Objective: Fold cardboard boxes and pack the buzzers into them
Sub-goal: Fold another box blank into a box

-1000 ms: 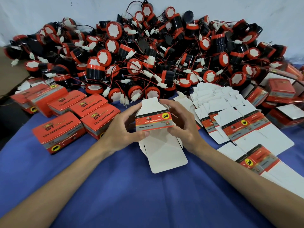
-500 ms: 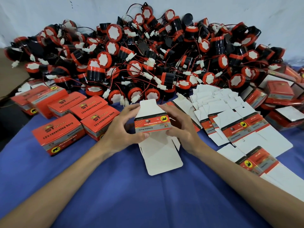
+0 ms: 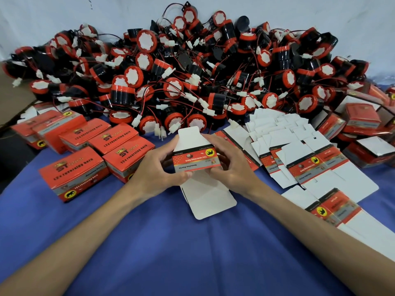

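A half-formed cardboard box [image 3: 195, 160], red and grey print facing me, is held just above the blue cloth. White flaps stick out at its top and bottom. My left hand [image 3: 157, 171] grips its left side with the thumb along the lower edge. My right hand [image 3: 229, 165] grips the right side, fingers curled round it. A big heap of red-and-black buzzers [image 3: 192, 73] with wires and white plugs lies behind. Flat box blanks [image 3: 299, 154] are fanned out to the right.
Several folded red boxes [image 3: 102, 154] stand in a cluster on the left. More red boxes [image 3: 363, 129] lie at the far right. A blue cloth [image 3: 171, 242] covers the table, and a pale wall backs the heap.
Both hands with the box have shifted a little toward the buzzer heap, and the printed panel now faces me more squarely. Everything else lies as before.
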